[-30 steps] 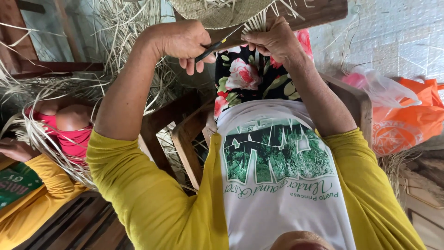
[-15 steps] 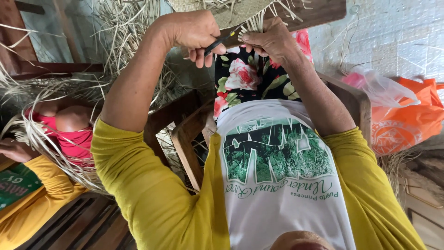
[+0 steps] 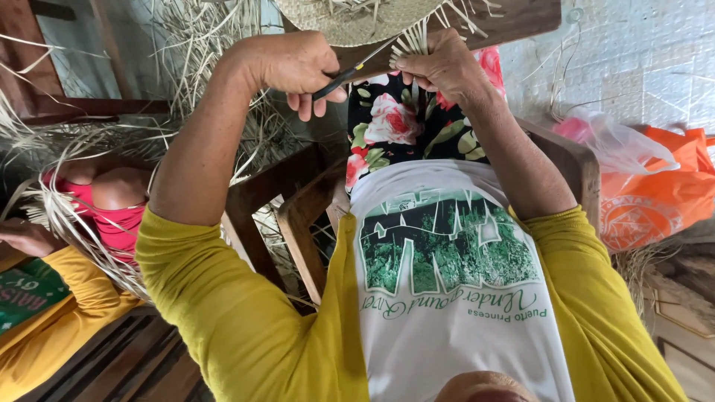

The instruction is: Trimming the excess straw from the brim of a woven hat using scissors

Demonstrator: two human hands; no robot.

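Observation:
My left hand is closed around a pair of dark scissors, whose blades point right toward a fringe of loose straw ends. My right hand pinches those straw ends at the edge of a pale woven straw piece, which is cut off by the top of the frame. The two hands are close together above my lap, over flowered fabric. The scissor tips lie just left of my right fingers.
A wooden chair frame stands below my left arm. Loose straw hangs at the upper left. Another person in pink with a yellow sleeve sits at the left handling straw. An orange bag and a clear plastic bag lie at the right.
My left hand with the scissors rose slightly toward the straw ends, then dropped back a little. My right hand kept its hold on the strands.

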